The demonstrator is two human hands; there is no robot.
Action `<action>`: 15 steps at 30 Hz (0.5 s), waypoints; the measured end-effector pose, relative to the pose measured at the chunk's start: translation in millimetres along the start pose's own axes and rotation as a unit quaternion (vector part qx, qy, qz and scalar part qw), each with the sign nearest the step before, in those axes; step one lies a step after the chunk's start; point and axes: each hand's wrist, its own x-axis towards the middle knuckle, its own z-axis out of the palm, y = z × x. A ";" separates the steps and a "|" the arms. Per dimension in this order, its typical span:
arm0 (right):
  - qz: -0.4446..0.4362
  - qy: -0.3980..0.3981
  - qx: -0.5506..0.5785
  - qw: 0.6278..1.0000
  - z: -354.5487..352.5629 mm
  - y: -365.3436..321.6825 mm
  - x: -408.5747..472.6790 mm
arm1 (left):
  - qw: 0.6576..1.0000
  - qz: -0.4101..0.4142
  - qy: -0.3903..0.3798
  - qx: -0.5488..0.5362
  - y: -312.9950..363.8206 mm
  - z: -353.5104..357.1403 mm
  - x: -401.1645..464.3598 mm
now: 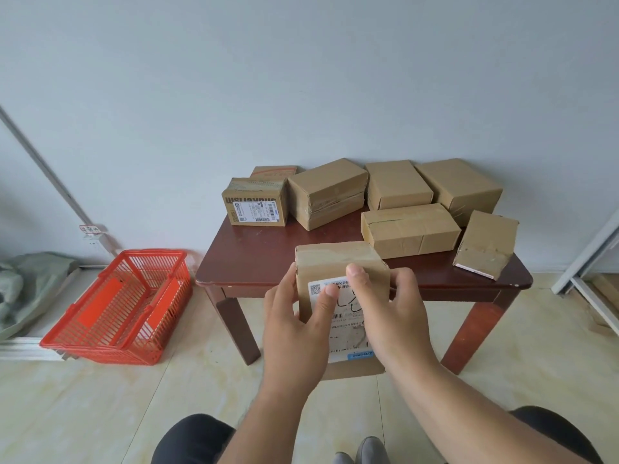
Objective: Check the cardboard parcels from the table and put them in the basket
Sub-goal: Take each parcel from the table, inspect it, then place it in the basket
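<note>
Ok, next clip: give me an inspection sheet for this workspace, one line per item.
Surface: dark red-brown wooden table against the pale wall; front left bare.
Job's things: brown cardboard parcel with white shipping label held up in front of the table; seven more brown cardboard parcels on the tabletop; red plastic mesh basket on the floor left of the table, holding no parcels.
Clutter: nothing seen on the table.
Grips: left hand and right hand both hold the labelled parcel, thumbs on the label.
Cables: nothing seen.
Surroundings: pale tiled floor; grey-green sack at far left.
</note>
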 end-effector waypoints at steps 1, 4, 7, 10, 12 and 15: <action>0.011 -0.001 0.012 1.000 0.6 -2.2 0.2 | 1.000 0.002 -0.004 -0.004 0.9 -0.2 -0.2; 0.029 -0.006 0.040 0.999 1.7 -7.0 -1.1 | 0.998 -0.025 -0.003 -0.058 4.1 -0.8 1.8; 0.041 -0.013 0.066 0.997 3.1 -4.9 -6.0 | 0.992 -0.058 0.009 -0.111 2.9 1.1 3.1; 0.046 -0.017 0.075 0.996 3.4 3.2 -15.6 | 0.991 -0.069 0.013 -0.118 0.5 3.2 2.3; 0.041 -0.019 0.068 0.997 3.1 9.2 -19.0 | 0.991 -0.068 0.020 -0.111 -1.2 3.2 -0.1; 0.033 -0.025 0.062 0.997 0.0 10.8 -15.0 | 0.992 -0.069 0.027 -0.107 -3.7 4.5 -3.5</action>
